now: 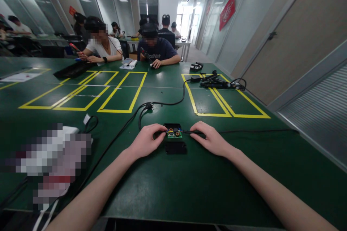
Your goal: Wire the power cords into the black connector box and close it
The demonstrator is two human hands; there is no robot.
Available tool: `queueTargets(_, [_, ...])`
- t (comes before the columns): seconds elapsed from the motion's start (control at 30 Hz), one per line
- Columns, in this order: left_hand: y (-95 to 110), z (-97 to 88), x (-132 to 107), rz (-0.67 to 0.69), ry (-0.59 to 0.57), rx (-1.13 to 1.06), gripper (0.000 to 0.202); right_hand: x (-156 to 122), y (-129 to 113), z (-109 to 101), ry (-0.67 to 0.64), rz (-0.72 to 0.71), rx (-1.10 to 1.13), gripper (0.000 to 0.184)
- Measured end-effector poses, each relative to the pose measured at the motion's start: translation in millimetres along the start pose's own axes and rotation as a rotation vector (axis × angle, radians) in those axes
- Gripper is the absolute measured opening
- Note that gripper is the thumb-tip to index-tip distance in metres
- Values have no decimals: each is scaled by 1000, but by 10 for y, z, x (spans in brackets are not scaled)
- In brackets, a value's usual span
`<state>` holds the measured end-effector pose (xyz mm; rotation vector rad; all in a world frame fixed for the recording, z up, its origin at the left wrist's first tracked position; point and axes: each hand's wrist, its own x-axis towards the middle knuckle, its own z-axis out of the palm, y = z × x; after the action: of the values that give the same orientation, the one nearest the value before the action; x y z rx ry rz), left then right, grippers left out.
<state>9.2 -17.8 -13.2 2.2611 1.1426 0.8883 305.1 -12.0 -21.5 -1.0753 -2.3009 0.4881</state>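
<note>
A small black case with a green circuit board (174, 133) inside lies on the green table (189, 187) in front of me. My left hand (146, 140) rests at its left side, fingers curled on the black cable there. My right hand (210, 139) lies at its right side, fingertips pinching the thin black cable (257, 130) that runs off to the right. A flat black cover piece (175, 148) lies just in front of the case, between my hands.
A black power cord with plug (148, 107) snakes across the table toward a pile of black adapters and cables (217, 82). Yellow tape rectangles (121, 92) mark the tabletop. A blurred patch (51, 162) sits at my left. Two people sit working at the far side.
</note>
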Motion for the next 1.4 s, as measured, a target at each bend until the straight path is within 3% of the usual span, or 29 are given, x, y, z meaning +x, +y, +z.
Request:
queueTargets(0.17, [54, -37, -43, -12, -27, -75, 17, -47, -82, -32, -60, 69, 50, 27])
queueTargets(0.27, [57, -9, -61, -51, -100, -115, 10, -57, -108, -22, -91, 53, 77, 31])
queueTargets(0.4, [49, 18, -70, -71, -183, -149, 8, -45, -117, 8, -145, 29, 86, 31])
queueTargets(0.67, [41, 7, -69, -19, -201, -15, 9, -23, -125, 69, -225, 32, -16, 26])
queueTargets(1.1, [-61, -7, -50, 24, -142, 133, 12, -17, -86, 162, -117, -32, -113, 21])
queueTargets(1.4, [-75, -40, -32, 70, -201, 154, 12, -12, -65, 184, -53, -115, -3, 9])
